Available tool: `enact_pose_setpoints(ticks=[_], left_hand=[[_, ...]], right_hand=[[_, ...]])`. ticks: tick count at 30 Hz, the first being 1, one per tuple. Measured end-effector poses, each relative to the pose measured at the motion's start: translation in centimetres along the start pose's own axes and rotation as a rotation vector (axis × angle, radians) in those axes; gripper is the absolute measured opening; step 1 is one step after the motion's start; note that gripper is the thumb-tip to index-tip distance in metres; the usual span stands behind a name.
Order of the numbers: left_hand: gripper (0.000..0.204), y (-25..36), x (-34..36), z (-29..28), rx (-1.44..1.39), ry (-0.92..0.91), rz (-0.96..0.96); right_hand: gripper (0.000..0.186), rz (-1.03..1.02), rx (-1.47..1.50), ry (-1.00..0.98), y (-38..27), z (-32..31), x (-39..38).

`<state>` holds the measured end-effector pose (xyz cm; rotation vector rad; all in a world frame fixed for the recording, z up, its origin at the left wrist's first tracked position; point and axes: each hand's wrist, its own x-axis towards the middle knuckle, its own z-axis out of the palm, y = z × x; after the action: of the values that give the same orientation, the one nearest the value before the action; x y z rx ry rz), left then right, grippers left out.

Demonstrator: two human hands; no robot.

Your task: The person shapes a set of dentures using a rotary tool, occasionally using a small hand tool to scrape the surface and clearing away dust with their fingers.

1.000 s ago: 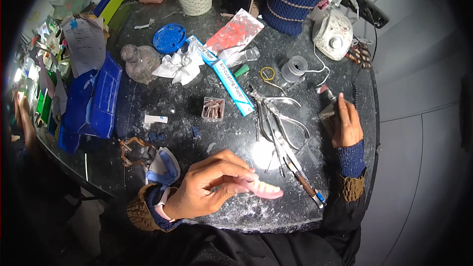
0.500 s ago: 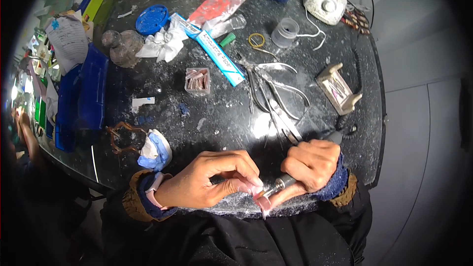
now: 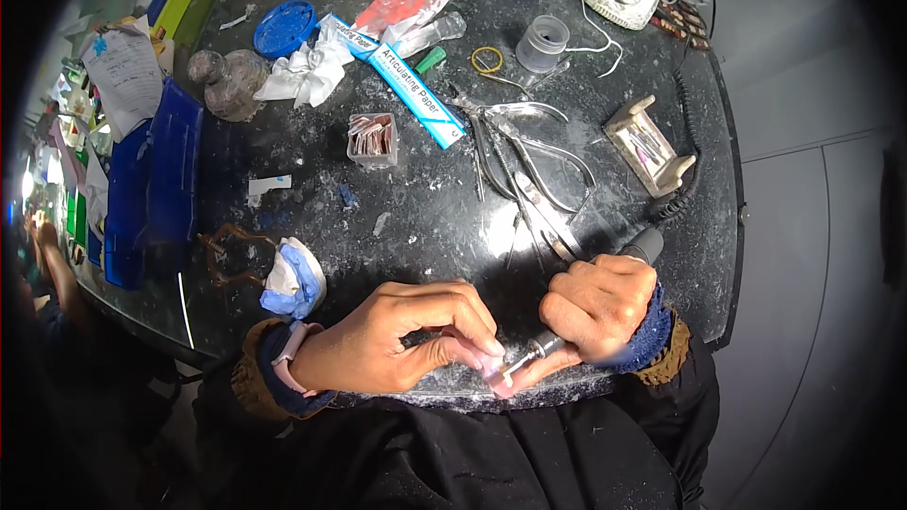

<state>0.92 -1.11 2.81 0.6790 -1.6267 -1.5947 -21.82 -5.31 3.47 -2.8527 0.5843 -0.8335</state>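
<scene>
Pinched between the thumb and fingers of my left hand (image 3: pixel 397 345) is a small pink translucent acrylic piece (image 3: pixel 491 371), probably dental. My right hand (image 3: pixel 597 310) is wrapped round a rotary handpiece (image 3: pixel 646 245), whose grey rear end sticks out above the knuckles. Its slim bur (image 3: pixel 518 365) points down-left and meets the pink piece, or lies right over it. My right thumb stretches below the bur toward the piece. Much of the piece is hidden by my left fingertips. Left of my left hand stands a white and blue dental cast (image 3: pixel 294 280).
Steel pliers (image 3: pixel 529 184) lie beyond my right hand. Near the middle sits a clear box of pinkish strips (image 3: pixel 372 140), with a blue-white packet (image 3: pixel 416 94) behind it. A cream handpiece rest (image 3: pixel 650 148) and coiled cord (image 3: pixel 688 113) are at right. White dust covers the dark bench.
The bench shifts slightly upward in view. The pink piece has turned, so less of it hangs down. The bur sits at a slightly different spot over it; both grips stay the same.
</scene>
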Motion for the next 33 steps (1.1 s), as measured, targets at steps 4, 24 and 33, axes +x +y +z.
enact_pose_setpoints(ticks=[4, 24, 33], left_hand=[[0.008, 0.0, 0.1, 0.0, -0.017, -0.008, -0.001], [0.007, -0.2, 0.3, -0.1, 0.06, -0.054, 0.079], [0.008, -0.7, 0.0, -0.1, -0.005, -0.082, 0.088]], right_hand=[[0.062, -0.049, -0.026, -0.021, 0.1, -0.3, 0.1], [0.058, -0.081, 0.027, 0.003, 0.1, 0.1, -0.6], [0.055, -0.121, 0.054, -0.042, 0.5, -0.3, -0.7]])
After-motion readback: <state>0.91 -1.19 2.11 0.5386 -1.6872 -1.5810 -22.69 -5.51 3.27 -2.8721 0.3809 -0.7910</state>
